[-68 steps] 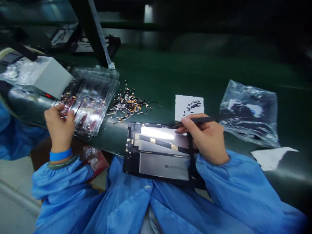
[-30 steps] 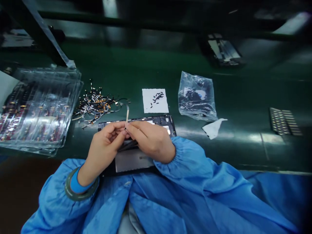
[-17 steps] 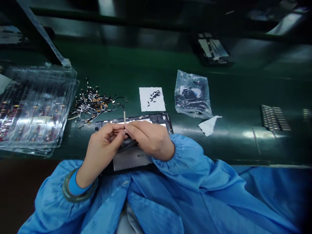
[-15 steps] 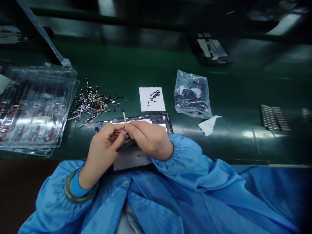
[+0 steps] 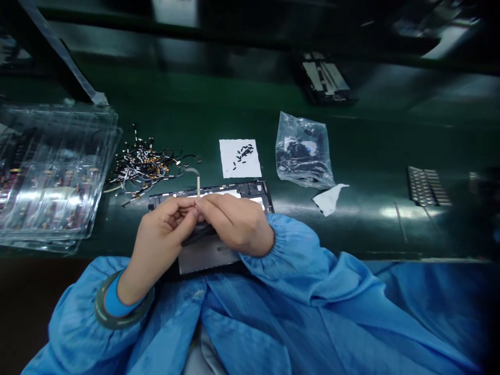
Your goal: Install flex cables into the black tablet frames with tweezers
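Observation:
A thin cable (image 5: 198, 186) with a pale band rises from between my fingertips, its grey end bending left. My left hand (image 5: 166, 229) is closed in a pinch at the cable's lower end. Fingers pressed together, my right hand (image 5: 236, 219) meets it there and grips the same cable. Both hands are over a dark device chassis (image 5: 267, 194) with white panels; its grey lower part (image 5: 207, 255) shows below them. The fingertips hide the cable's lower end.
Left are stacked clear plastic trays (image 5: 88, 208) and a tangled pile of cables (image 5: 146, 166). Behind the chassis lie a white sheet (image 5: 230, 166) with small black pieces and a clear bag (image 5: 302, 151). Right are a crumpled white paper (image 5: 328, 200) and metallic parts (image 5: 427, 186).
The view has shifted slightly, so most things appear a little further left. The hands remain together on the cable, whose grey upper part now shows more clearly.

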Available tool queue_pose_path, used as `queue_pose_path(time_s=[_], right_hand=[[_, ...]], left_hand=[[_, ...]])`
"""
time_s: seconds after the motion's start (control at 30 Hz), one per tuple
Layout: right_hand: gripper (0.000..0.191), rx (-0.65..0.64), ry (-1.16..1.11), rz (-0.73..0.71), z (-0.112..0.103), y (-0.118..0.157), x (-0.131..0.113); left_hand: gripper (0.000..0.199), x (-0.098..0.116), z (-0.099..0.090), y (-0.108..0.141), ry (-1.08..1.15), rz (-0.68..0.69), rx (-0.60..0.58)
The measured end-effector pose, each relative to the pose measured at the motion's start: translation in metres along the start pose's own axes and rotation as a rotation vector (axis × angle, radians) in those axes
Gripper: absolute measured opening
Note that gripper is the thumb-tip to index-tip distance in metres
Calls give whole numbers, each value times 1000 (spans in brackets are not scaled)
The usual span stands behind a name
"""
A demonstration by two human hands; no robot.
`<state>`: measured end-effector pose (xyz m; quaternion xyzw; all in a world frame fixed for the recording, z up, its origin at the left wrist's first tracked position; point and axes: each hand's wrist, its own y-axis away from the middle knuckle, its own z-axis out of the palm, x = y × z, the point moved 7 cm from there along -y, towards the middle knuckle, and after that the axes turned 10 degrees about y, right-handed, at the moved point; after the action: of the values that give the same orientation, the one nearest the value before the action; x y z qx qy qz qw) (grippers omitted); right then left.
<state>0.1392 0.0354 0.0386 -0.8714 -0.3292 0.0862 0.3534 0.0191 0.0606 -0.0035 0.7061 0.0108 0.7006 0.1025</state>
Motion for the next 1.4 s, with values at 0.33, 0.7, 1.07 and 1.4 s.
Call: queue_pose_path(time_s=[0.33, 0.7, 1.07, 1.4], right_hand=[[24, 25, -75, 64, -2, 9, 10], [28, -95, 78, 5, 8, 9, -1], [14, 59, -235, 420, -10, 14, 38], [18, -201, -395, 304, 13, 15, 16]], left_hand=[[18, -9, -10, -1, 28, -97, 45], [20, 21, 14, 13, -647, 439, 4], [21, -10, -11, -4, 125, -173, 42], [26, -23, 9, 0, 577, -496, -131]])
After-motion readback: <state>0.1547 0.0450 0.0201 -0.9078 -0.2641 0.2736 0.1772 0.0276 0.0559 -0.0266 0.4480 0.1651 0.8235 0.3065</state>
